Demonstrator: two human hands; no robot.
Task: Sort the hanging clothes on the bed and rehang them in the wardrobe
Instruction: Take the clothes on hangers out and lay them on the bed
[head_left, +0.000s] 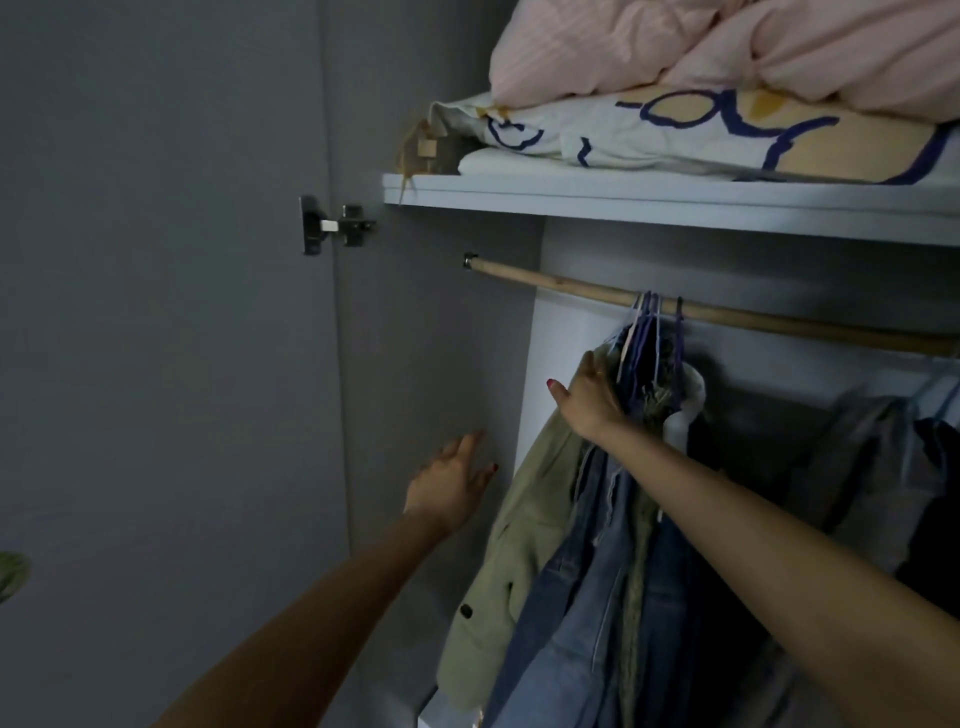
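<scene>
A wooden rail (545, 280) crosses the open wardrobe under a white shelf. A tight bunch of hangers (647, 317) hooks over it, carrying an olive-green jacket (511, 545), denim garments (576, 597) and darker clothes behind. My right hand (587, 397) reaches up to the shoulders of this bunch, fingers against the hangers and the green jacket; the fingertips are hidden among the clothes. My left hand (452, 483) hovers lower left with its fingers spread, near the wardrobe's inner side wall, holding nothing.
The shelf (623, 200) above holds folded bedding: a pink duvet (727, 52) on a white patterned quilt (675, 130). The open door with a metal hinge (332, 226) stands at the left. More grey and dark clothes (883, 457) hang at the right.
</scene>
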